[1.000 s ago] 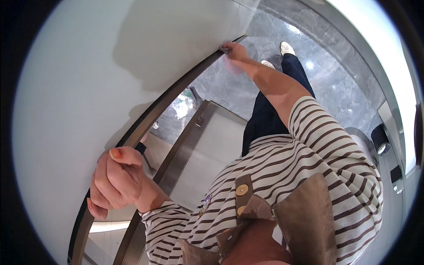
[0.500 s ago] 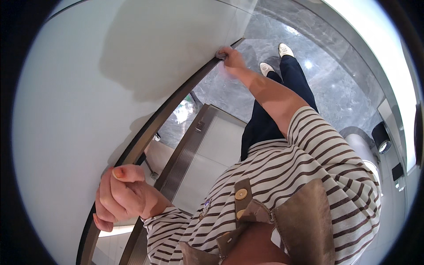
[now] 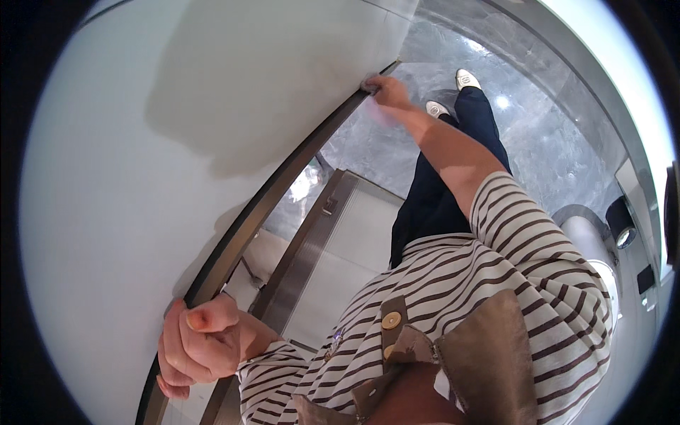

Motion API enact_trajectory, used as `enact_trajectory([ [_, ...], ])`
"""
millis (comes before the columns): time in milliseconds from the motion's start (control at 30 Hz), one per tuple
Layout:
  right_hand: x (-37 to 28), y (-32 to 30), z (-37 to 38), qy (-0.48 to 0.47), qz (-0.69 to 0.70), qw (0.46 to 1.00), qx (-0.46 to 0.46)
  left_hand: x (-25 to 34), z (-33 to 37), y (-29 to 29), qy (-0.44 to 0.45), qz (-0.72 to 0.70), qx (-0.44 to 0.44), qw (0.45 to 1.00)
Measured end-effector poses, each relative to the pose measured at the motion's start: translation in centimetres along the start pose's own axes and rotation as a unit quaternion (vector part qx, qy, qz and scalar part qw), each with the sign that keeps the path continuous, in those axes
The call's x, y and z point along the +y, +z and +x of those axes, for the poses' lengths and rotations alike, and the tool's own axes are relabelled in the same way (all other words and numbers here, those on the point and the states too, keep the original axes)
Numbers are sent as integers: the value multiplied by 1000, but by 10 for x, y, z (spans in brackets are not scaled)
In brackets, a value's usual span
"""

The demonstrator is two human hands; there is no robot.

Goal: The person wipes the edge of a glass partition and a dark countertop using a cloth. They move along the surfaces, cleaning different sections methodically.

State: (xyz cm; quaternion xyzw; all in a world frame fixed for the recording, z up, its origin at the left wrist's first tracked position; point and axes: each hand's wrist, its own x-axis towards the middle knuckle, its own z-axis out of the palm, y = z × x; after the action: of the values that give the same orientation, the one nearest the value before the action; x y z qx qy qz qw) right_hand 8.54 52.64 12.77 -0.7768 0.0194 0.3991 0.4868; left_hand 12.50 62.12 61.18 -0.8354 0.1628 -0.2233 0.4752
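Right hand [image 3: 391, 92]: clenched around a grey cloth [image 3: 369, 83], against the dark edge [image 3: 301, 156] of the white panel [image 3: 113, 177]. Left hand [image 3: 202, 343]: curled at that edge; I couldn't confirm a grip. Risk, I judged: panel swinging under uneven pressure, pinching either hand.

Glossy grey marbled floor [image 3: 559, 134] and, at the right, a black cylinder [image 3: 619, 218] near a white rounded fixture [image 3: 584, 237]

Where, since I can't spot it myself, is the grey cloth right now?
In the head view, upper middle, the grey cloth is in the right hand, at the dark edge of the pale panel.
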Motion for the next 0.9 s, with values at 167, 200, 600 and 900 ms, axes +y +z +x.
enact_trajectory([
  [167,-1,-15,-4,-2,-15,1000,25,12,23,3,-11,-6,19,1000],
  [200,9,-9,4,-5,-18,999,34,13,28,7,-13,-9,32,999],
  [600,32,-18,56,-18,-126,991,-39,18,58,36,3,-14,73,997],
  [900,60,-27,39,150,231,960,-39,11,45,18,5,-9,72,997],
])
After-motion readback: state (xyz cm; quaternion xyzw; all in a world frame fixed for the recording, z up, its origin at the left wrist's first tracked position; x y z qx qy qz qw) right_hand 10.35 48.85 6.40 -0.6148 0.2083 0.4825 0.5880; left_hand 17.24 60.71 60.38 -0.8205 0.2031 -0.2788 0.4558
